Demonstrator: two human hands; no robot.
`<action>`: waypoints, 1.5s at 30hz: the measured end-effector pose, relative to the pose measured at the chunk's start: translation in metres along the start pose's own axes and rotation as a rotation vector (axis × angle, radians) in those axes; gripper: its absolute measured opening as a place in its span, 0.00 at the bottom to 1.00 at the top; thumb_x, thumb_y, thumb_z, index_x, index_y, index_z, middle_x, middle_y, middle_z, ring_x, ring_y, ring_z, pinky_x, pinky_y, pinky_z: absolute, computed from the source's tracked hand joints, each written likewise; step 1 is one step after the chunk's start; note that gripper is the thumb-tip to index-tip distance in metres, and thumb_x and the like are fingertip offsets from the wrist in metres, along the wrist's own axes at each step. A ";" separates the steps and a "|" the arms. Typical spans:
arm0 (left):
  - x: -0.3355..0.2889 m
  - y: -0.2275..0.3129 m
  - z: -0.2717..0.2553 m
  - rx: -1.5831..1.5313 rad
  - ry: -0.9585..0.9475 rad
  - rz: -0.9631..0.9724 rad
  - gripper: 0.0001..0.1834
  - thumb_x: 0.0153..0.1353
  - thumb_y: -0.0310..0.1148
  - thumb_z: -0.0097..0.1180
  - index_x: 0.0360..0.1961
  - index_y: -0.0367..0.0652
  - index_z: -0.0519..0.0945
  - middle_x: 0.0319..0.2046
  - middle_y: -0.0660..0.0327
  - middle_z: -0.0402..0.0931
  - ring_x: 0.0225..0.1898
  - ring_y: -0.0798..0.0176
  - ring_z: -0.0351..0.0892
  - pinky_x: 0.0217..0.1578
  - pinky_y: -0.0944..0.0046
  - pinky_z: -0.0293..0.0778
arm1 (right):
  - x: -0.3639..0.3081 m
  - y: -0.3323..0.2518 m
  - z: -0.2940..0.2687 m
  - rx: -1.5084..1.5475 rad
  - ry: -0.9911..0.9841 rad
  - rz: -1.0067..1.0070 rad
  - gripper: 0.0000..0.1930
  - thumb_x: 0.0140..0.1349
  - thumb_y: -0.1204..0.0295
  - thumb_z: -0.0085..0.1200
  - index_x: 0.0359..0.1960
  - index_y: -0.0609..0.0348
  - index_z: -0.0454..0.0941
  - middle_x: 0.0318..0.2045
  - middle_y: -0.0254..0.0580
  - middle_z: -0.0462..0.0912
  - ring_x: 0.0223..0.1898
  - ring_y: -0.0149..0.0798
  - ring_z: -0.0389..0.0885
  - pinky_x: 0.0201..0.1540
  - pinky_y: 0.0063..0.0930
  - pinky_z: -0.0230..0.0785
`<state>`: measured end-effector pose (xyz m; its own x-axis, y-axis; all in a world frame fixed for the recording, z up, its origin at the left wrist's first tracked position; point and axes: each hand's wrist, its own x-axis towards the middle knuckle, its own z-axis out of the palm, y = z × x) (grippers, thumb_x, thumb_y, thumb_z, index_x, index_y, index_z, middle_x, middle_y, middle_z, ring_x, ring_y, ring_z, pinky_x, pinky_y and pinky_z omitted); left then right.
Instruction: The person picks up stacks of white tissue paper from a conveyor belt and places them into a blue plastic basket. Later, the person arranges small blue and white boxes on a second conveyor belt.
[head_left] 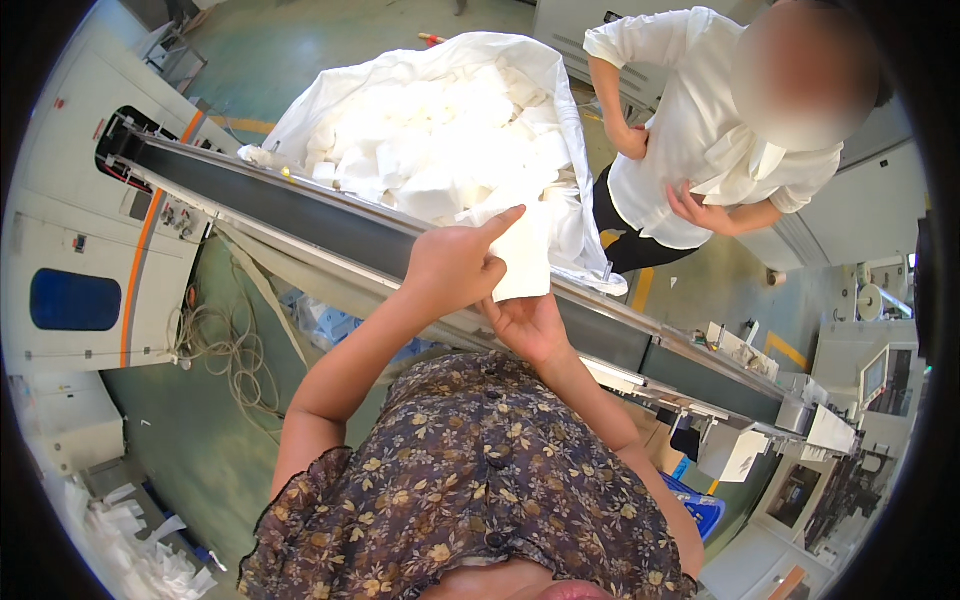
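Soft matt white cloth piece; dark matt rubbery belt in metal frame.

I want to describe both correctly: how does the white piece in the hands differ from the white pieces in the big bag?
The white piece is single, flat, held by the left hand and right hand. The white pieces lie crumpled, heaped, untouched in the big bag. Both are white.

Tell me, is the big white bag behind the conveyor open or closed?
Open. The bag has its mouth spread wide, and the white pieces heaped inside are visible.
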<state>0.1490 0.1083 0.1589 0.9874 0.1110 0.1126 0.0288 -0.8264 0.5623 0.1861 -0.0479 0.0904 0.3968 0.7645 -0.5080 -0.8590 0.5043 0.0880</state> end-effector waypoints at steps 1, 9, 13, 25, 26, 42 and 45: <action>0.000 0.001 0.001 0.025 -0.007 0.006 0.38 0.50 0.31 0.54 0.67 0.65 0.69 0.16 0.58 0.74 0.20 0.53 0.77 0.25 0.56 0.73 | -0.001 0.000 0.000 -0.008 0.002 -0.006 0.24 0.71 0.51 0.46 0.62 0.49 0.68 0.59 0.37 0.73 0.58 0.39 0.74 0.58 0.34 0.74; 0.001 0.009 -0.003 0.126 -0.067 0.063 0.40 0.49 0.32 0.55 0.68 0.67 0.68 0.16 0.59 0.75 0.19 0.54 0.77 0.25 0.56 0.74 | -0.003 -0.002 -0.010 -0.006 -0.080 -0.018 0.25 0.72 0.51 0.43 0.65 0.49 0.65 0.62 0.37 0.72 0.61 0.40 0.72 0.62 0.39 0.72; 0.003 0.010 -0.003 0.117 -0.069 0.084 0.40 0.49 0.32 0.55 0.68 0.66 0.68 0.16 0.59 0.75 0.19 0.54 0.77 0.24 0.56 0.74 | -0.002 -0.005 -0.020 0.026 -0.171 0.008 0.25 0.73 0.52 0.42 0.66 0.49 0.65 0.62 0.38 0.72 0.62 0.41 0.72 0.63 0.41 0.71; -0.001 0.010 -0.005 0.074 0.047 -0.002 0.30 0.58 0.40 0.62 0.64 0.62 0.73 0.14 0.62 0.72 0.17 0.57 0.75 0.22 0.59 0.70 | -0.009 -0.010 -0.010 0.348 -0.110 0.078 0.24 0.68 0.55 0.53 0.58 0.57 0.71 0.54 0.46 0.74 0.54 0.45 0.75 0.56 0.34 0.76; -0.002 0.010 -0.005 0.079 0.065 -0.007 0.30 0.58 0.41 0.62 0.64 0.61 0.73 0.14 0.62 0.72 0.17 0.58 0.74 0.22 0.59 0.69 | -0.007 -0.012 -0.013 0.393 -0.116 0.101 0.24 0.67 0.55 0.53 0.58 0.57 0.71 0.54 0.47 0.75 0.54 0.46 0.75 0.57 0.35 0.75; -0.052 -0.073 0.054 -0.106 0.356 0.114 0.22 0.51 0.26 0.61 0.50 0.39 0.77 0.48 0.51 0.74 0.56 0.45 0.71 0.60 0.47 0.66 | 0.080 -0.130 0.030 -0.884 -0.133 -0.647 0.43 0.64 0.50 0.57 0.67 0.74 0.54 0.66 0.62 0.60 0.68 0.51 0.60 0.70 0.45 0.57; -0.062 -0.075 0.086 0.011 0.343 0.055 0.27 0.52 0.28 0.61 0.55 0.40 0.74 0.54 0.50 0.71 0.62 0.46 0.67 0.66 0.47 0.60 | 0.120 -0.178 -0.037 -1.460 0.269 -0.356 0.43 0.65 0.46 0.54 0.66 0.72 0.56 0.62 0.58 0.66 0.64 0.48 0.67 0.60 0.40 0.66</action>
<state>0.0990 0.1159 0.0393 0.8779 0.2433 0.4123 -0.0198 -0.8421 0.5390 0.3743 -0.0608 -0.0176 0.7150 0.5185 -0.4690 -0.3561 -0.3072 -0.8825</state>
